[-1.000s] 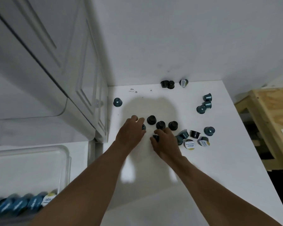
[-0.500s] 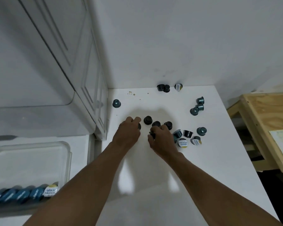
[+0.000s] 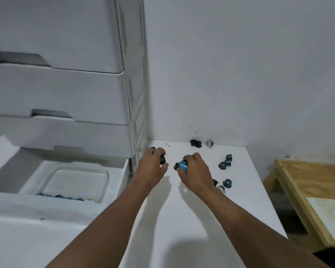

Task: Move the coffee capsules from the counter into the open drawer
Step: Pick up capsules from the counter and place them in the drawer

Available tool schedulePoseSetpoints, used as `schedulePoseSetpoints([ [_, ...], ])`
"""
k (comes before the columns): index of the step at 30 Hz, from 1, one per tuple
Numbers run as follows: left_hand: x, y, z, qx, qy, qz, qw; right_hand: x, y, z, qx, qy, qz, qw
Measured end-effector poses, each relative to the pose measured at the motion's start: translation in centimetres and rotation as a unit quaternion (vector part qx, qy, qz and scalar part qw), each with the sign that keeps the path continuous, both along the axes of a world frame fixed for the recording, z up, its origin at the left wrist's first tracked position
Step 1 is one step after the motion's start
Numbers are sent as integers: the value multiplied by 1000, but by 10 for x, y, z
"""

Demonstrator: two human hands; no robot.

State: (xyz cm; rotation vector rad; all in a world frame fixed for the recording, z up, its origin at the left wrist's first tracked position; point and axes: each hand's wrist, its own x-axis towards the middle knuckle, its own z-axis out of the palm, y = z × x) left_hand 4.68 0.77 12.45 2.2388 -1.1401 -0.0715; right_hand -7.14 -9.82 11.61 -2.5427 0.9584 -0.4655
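- counter (image 3: pixel 191 219): smooth matt white
- drawer unit (image 3: pixel 66 93): smooth grey plastic
- tub (image 3: pixel 103 182): clear glossy plastic
- side table (image 3: pixel 290 171): bare unfinished plywood
- capsules (image 3: pixel 227 183): dark plastic

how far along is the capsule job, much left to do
Partly done. A row of stored capsules lies in the clear container in the drawer. The left hand and right hand each hold capsules. Several loose capsules are left on the counter, mostly at right.

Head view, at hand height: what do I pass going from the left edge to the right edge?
clear container → left hand, gripping a dark capsule → right hand, holding a blue-lidded capsule → three teal capsules → wooden table
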Motion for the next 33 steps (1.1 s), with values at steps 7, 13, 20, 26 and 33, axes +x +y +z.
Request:
schedulePoseSetpoints([
  [7,-44,80,49,-57,-39,89,994,-32,54,42,9,-60,51,997],
  [13,-58,146,69,-65,-66,141,986,-36,114,62,-22,-74,125,989],
  [20,-39,223,69,-76,-53,183,979,-3,187,74,-20,-88,179,980],
  [26,11,294,65,-65,-75,193,976,53,250,70,-19,-94,184,978],
  [33,101,375,61,-34,-61,165,984,133,332,58,1,-96,157,983],
])
